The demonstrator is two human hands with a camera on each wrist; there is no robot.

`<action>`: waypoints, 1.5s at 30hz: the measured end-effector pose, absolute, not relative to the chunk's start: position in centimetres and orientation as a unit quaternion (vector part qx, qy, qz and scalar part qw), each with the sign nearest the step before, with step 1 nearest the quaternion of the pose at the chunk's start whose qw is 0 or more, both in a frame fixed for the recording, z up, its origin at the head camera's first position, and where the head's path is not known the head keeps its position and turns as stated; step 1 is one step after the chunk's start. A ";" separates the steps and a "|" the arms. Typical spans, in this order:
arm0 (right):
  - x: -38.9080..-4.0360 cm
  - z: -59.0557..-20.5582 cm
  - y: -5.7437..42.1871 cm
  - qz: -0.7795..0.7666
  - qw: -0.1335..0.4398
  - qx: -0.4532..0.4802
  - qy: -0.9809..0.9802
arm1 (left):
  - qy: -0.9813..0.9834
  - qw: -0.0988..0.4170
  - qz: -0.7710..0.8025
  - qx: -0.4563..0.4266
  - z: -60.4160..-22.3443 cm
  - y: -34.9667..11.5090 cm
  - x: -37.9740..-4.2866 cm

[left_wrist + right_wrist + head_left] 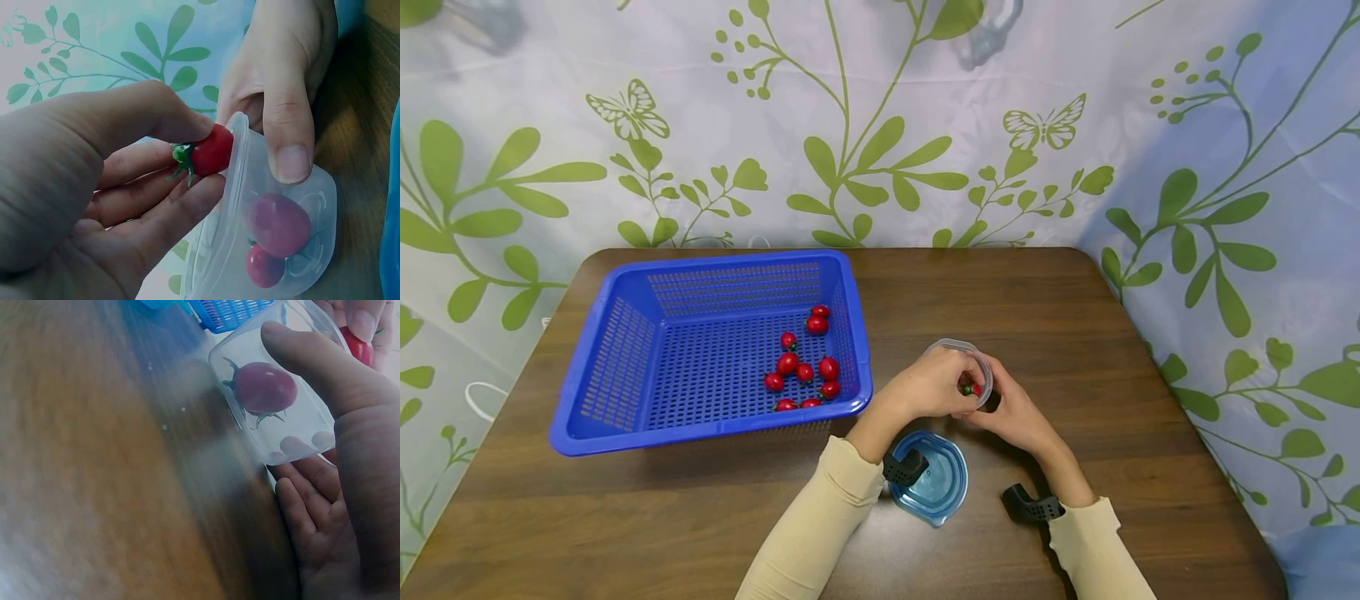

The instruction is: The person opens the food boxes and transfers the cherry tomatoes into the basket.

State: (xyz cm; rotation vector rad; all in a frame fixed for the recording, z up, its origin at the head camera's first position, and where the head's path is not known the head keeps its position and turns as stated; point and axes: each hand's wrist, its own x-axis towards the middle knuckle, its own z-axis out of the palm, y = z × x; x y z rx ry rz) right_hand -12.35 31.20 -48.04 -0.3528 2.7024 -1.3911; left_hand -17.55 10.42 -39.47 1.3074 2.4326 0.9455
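Note:
At the mouth of a clear plastic container (325, 206), my left hand (936, 383) pinches a small red cherry tomato (214, 150) with a green stem between thumb and fingers. My right hand (1015, 412) grips that container from its right side, thumb across the wall and fingers around the far side. The container leans to one side in the wrist views. Through its cloudy wall show a larger tomato (278, 225) and a smaller tomato (264, 266). In the head view my left hand partly covers the container.
A blue plastic basket (700, 429) stands on the left of the brown wooden table (1000, 292), with several cherry tomatoes (787, 363) toward its right end. A translucent blue lid (936, 479) lies below my left wrist. A leaf-patterned curtain (880, 100) surrounds the table.

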 end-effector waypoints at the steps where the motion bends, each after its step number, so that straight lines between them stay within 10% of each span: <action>1: -12.3 -48.0 31.2 -0.455 0.041 -0.113 0.882 | 0.828 0.109 0.324 0.445 -39.4 10.4 -17.5; 45: -12.4 -48.1 31.1 -0.473 0.047 -0.115 0.872 | 0.824 0.084 0.416 0.376 -36.1 6.4 -17.7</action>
